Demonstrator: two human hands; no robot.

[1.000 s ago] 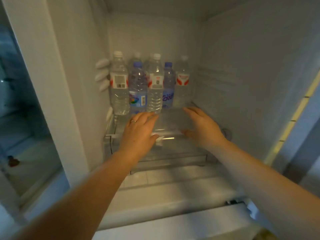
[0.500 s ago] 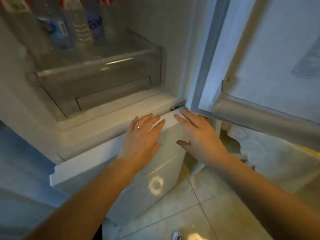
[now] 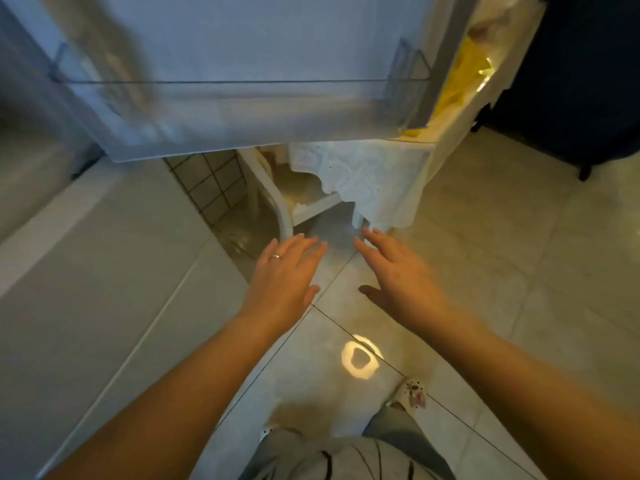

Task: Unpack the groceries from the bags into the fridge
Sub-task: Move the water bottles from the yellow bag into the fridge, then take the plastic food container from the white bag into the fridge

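Note:
My left hand point(image 3: 285, 271), with a ring on one finger, hovers over the tiled floor with fingers straight and spread, holding nothing. Beside it my right hand point(image 3: 398, 271) is likewise flat and empty. Above them hangs the open fridge door point(image 3: 242, 39) with its clear plastic door shelf point(image 3: 225, 109), which looks empty. The white lower front of the fridge point(image 3: 86, 271) fills the left side. No bag or grocery item shows clearly in this view.
A small table with a white lace cloth point(image 3: 363, 174) stands past the door, with yellow stuff point(image 3: 460, 77) on top. A dark piece of furniture point(image 3: 571, 81) is at the upper right. Tiled floor point(image 3: 519, 254) spreads right; my slippered feet point(image 3: 414, 393) are below.
My view has swung down and right, from the bottle shelf inside the fridge to the floor by the door. Both hands left the fridge and now hover empty over the tiles.

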